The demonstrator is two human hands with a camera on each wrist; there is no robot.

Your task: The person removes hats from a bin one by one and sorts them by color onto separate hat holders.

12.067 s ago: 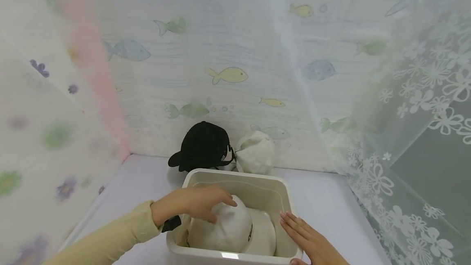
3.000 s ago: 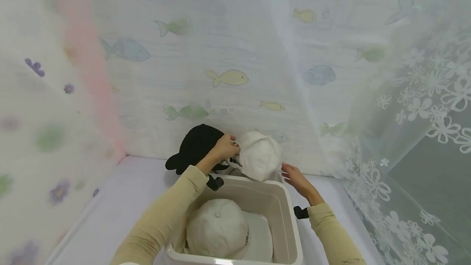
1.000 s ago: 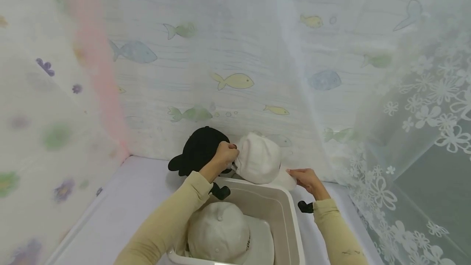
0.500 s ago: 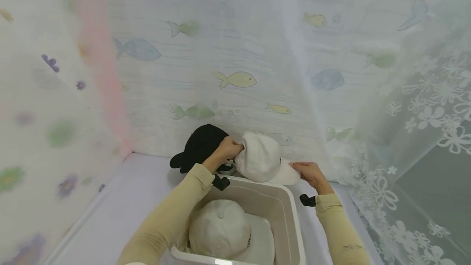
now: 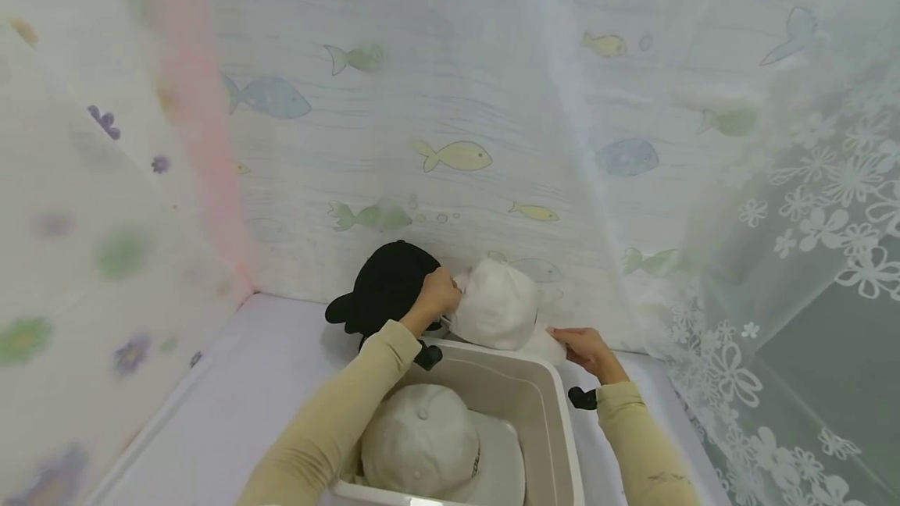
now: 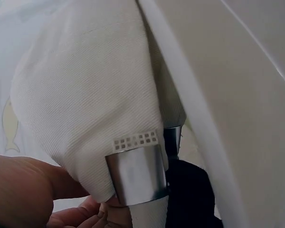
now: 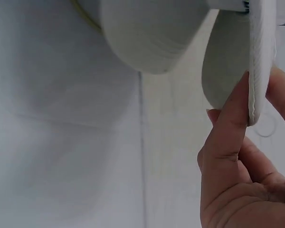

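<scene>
A white cap (image 5: 495,307) stands behind the bin, beside a black cap (image 5: 390,283). My left hand (image 5: 441,293) grips the white cap's back edge, where a silver buckle (image 6: 137,173) sits on the strap. Another metal buckle (image 6: 173,140) shows just behind that one. On the other side, my right hand (image 5: 589,351) pinches the brim (image 7: 259,61) between thumb and fingers. Inside the off-white bin (image 5: 565,420) lies another white cap (image 5: 419,436), crown up, its brim pointing right and dark lettering at its front.
The bin's far rim runs close in front of the white cap. A white cloth surface (image 5: 274,381) lies under everything. Behind hangs a curtain (image 5: 450,84) printed with fish, and sheer flowered netting (image 5: 837,178) stands at the right.
Earlier my left hand was over the cap in the bin and my right at its rim. Both moved to the back white cap; my right hand took its brim, which has since dipped slightly.
</scene>
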